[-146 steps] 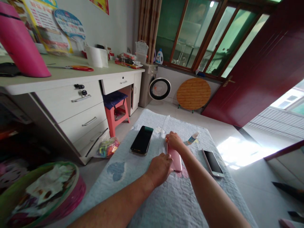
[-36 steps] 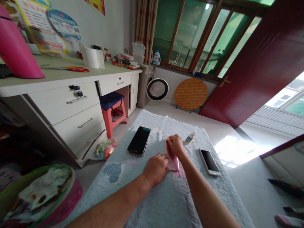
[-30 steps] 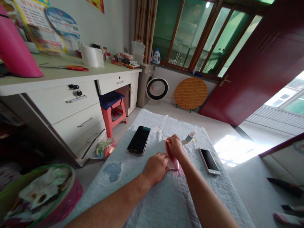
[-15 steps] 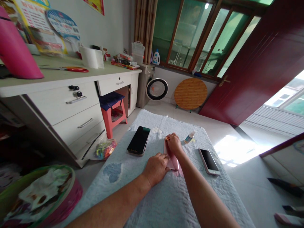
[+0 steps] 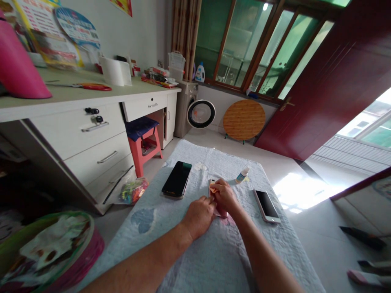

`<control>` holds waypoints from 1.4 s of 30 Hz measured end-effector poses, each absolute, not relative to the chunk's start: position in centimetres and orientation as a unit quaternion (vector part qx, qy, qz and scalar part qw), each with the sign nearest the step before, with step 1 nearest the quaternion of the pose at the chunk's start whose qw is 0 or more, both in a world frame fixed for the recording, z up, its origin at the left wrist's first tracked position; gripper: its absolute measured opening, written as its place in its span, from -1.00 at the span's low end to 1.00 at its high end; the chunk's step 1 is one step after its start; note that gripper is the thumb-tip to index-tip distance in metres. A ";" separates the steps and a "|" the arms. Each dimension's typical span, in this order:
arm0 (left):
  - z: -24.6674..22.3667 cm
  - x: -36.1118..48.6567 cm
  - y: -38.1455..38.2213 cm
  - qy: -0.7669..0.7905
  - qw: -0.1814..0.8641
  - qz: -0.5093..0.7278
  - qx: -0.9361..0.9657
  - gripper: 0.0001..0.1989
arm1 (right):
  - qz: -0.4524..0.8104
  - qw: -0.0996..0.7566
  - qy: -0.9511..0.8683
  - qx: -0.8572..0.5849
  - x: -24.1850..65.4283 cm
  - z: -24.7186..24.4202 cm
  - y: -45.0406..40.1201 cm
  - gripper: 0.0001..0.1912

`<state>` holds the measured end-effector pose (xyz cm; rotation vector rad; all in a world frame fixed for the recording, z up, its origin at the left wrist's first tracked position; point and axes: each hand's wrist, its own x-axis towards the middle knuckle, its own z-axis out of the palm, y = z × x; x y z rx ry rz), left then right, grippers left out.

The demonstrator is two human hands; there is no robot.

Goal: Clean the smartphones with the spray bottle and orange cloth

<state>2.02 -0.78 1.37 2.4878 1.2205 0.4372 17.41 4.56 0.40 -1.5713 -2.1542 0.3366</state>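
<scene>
A pink phone [image 5: 221,214] lies on the cloth-covered table [image 5: 210,260], mostly hidden under my two hands. My left hand [image 5: 200,214] closes on its left edge, fingertips resting on the phone. Pinched in my right hand [image 5: 226,197] is a small orange cloth [image 5: 213,188], pressed on the upper part of the phone's back. To the left lies a black phone [image 5: 177,179], screen up. A small spray bottle [image 5: 242,175] stands a little beyond my right hand. Farther right is a white-framed phone [image 5: 266,206] with a dark screen.
At the left stands a white desk [image 5: 91,134] with scissors [image 5: 91,86] and a paper roll [image 5: 114,71] on it. A pink stool [image 5: 142,148] is tucked beneath. Near the table's left side is a waste bin [image 5: 94,240]. A washing machine [image 5: 185,116] has its door ajar.
My right hand and the orange cloth have moved down and slightly right along the phone, so its top end now shows. My left hand stays in place. The view has shifted slightly.
</scene>
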 end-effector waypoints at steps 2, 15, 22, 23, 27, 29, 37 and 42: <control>1.6 2.0 -0.8 0.430 0.169 0.149 0.874 -0.78 | 0.140 0.227 -0.784 -0.561 17.5 0.7 3.6 -0.73; 1.4 1.8 -0.7 0.430 0.178 0.151 0.872 -0.79 | 0.063 0.229 -0.764 -0.600 18.1 -0.5 2.8 -0.73; 1.2 1.8 -0.8 0.429 0.164 0.148 0.876 -0.89 | 0.041 0.226 -0.718 -0.658 19.5 -0.8 3.5 -0.70; 1.1 1.8 -0.8 0.428 0.163 0.150 0.876 -0.89 | 0.039 0.220 -0.718 -0.659 19.4 -0.7 3.5 -0.71; 1.0 1.9 -0.9 0.429 0.164 0.148 0.876 -0.85 | 0.026 0.202 -0.734 -0.648 18.5 -0.2 3.6 -0.77; 1.1 1.9 -0.9 0.432 0.173 0.146 0.873 -0.81 | 0.033 0.201 -0.746 -0.635 18.2 0.0 3.7 -0.76; 1.4 1.9 -0.8 0.428 0.179 0.143 0.874 -0.81 | 0.084 0.235 -0.804 -0.539 18.1 -0.1 3.3 -0.71; 1.4 1.9 -0.8 0.429 0.171 0.142 0.875 -0.82 | 0.073 0.211 -0.797 -0.560 17.8 -0.2 3.1 -0.75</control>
